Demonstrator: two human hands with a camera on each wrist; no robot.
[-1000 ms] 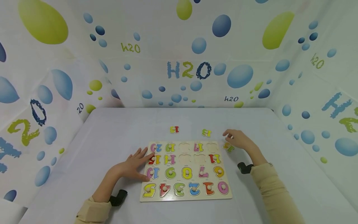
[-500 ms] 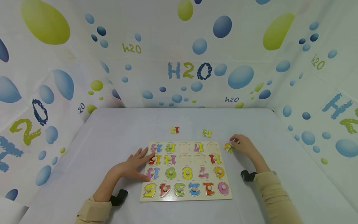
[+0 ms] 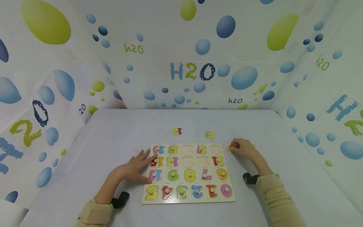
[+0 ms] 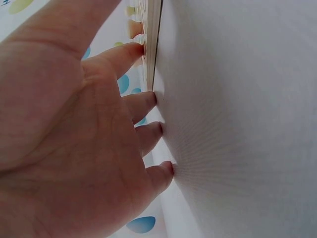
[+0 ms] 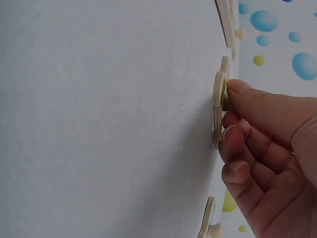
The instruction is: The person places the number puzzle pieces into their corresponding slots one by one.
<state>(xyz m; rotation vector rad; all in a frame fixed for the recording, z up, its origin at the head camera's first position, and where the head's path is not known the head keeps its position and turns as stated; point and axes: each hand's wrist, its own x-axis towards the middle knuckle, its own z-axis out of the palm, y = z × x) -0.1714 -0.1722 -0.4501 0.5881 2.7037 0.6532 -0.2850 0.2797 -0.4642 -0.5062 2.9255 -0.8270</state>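
Note:
A wooden number puzzle board (image 3: 195,201) lies on the table, most of its recesses filled with knobbed, colourful numbers. My left hand (image 3: 136,168) lies spread at its left side, thumb and index finger on the board's edge; in the left wrist view the other fingertips touch the table. Just right of the board, my right hand (image 3: 244,148) pinches the small knob of an orange and green number puzzle piece (image 3: 228,149), mostly covered by the fingers. The right wrist view shows this puzzle piece (image 5: 217,111) edge-on, close to the tabletop.
Beyond the board lie a yellow and red 18 piece (image 3: 177,131) and a green and yellow 13 piece (image 3: 210,135). Another loose piece (image 3: 253,145) peeks out behind my right hand. Patterned curtains (image 3: 198,47) surround the white table (image 3: 124,126).
My right hand first drew back to the right, then moved left over the orange and green puzzle piece and took its knob. My left hand stays in place.

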